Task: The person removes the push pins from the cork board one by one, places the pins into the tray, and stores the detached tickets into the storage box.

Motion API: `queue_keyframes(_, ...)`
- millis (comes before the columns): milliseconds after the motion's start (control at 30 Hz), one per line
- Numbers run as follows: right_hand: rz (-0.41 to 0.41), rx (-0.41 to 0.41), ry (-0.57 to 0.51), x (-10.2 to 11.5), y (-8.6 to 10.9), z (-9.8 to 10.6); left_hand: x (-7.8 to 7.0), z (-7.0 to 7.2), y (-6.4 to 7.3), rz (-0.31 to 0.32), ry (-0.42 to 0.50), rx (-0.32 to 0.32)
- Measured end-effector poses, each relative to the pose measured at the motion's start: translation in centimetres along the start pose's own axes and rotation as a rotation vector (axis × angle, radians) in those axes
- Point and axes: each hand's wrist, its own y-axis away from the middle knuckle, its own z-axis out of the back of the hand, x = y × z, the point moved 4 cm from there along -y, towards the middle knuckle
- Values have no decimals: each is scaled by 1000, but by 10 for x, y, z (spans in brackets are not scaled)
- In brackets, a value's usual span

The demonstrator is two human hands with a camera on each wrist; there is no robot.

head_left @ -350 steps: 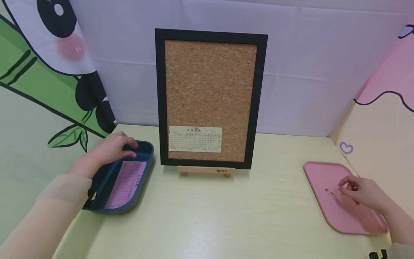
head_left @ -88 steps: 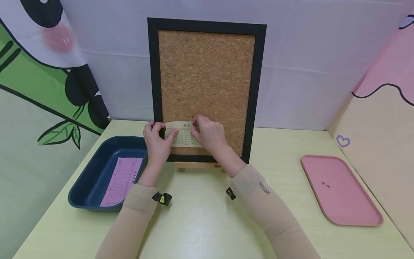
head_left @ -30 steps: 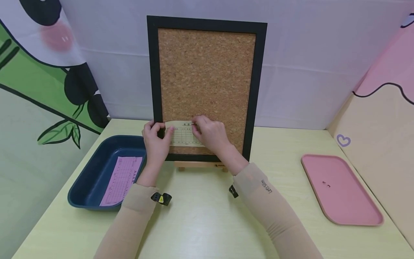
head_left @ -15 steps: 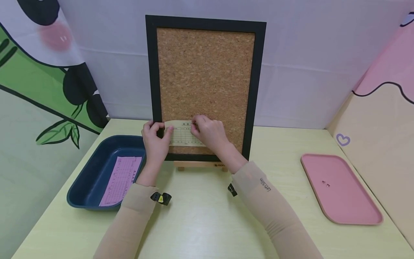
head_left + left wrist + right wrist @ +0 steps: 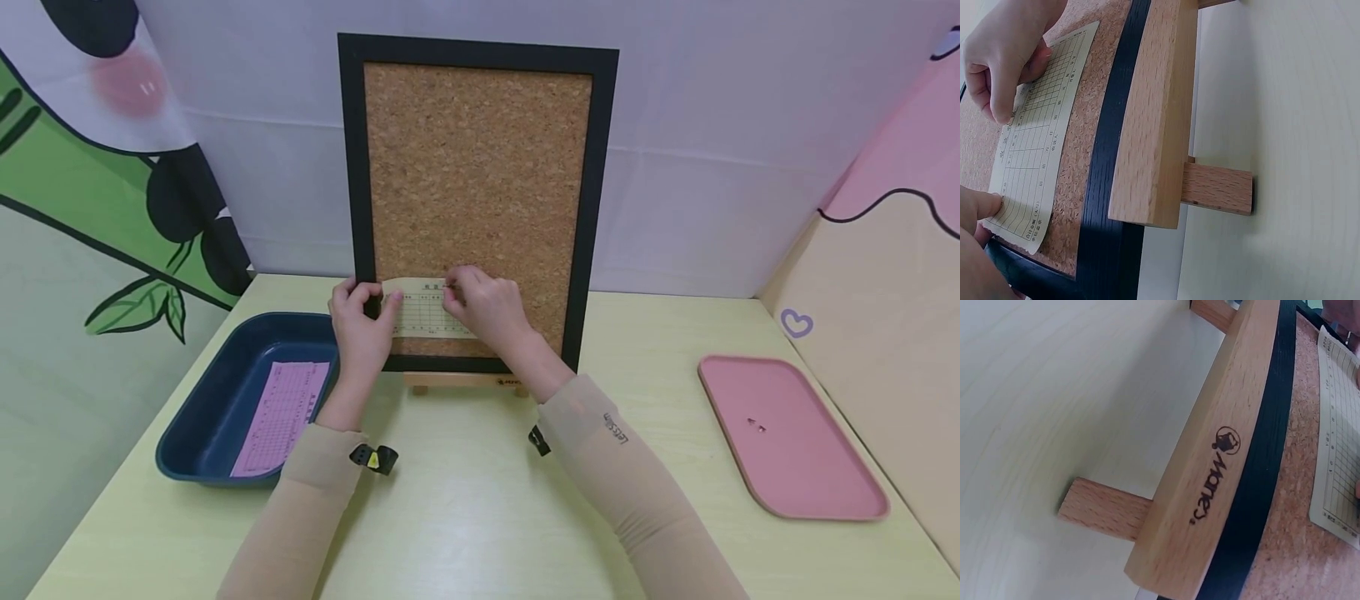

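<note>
A black-framed cork board (image 5: 480, 167) stands on a small wooden easel (image 5: 457, 380). Low on the cork lies a pale yellow printed paper form (image 5: 420, 312). My left hand (image 5: 360, 329) is at the form's left end, thumb on the paper and the other fingers curled at the frame's edge. My right hand (image 5: 491, 312) pinches a tiny push pin, almost wholly hidden by the fingertips, at the form's top edge. The left wrist view shows the form (image 5: 1041, 137) between both hands. In the right wrist view only its right part (image 5: 1335, 450) shows.
On the left, a dark blue tray (image 5: 198, 417) holds pink printed paper forms (image 5: 281, 417). At the right is a pink tray (image 5: 817, 467) with a few tiny push pins (image 5: 756, 425). A printed cloth backdrop hangs behind the pale wooden table (image 5: 457, 517).
About twelve seconds ago my left hand was over the blue tray and my right over the pink one; both have since come to the form. The last second shows hardly any motion.
</note>
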Motion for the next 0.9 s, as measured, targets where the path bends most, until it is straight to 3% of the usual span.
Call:
queue_keyframes(400,-45,-5,-100,-8,9,9,1,1,0,-5,5,-2)
queue_keyframes(733,-65,-10,-114,-14,14,36,-2,5,4,8,-1,0)
queue_keyframes(900,-76,-23,-118,-18,17,53,-7,9,6,-14,-11,-1)
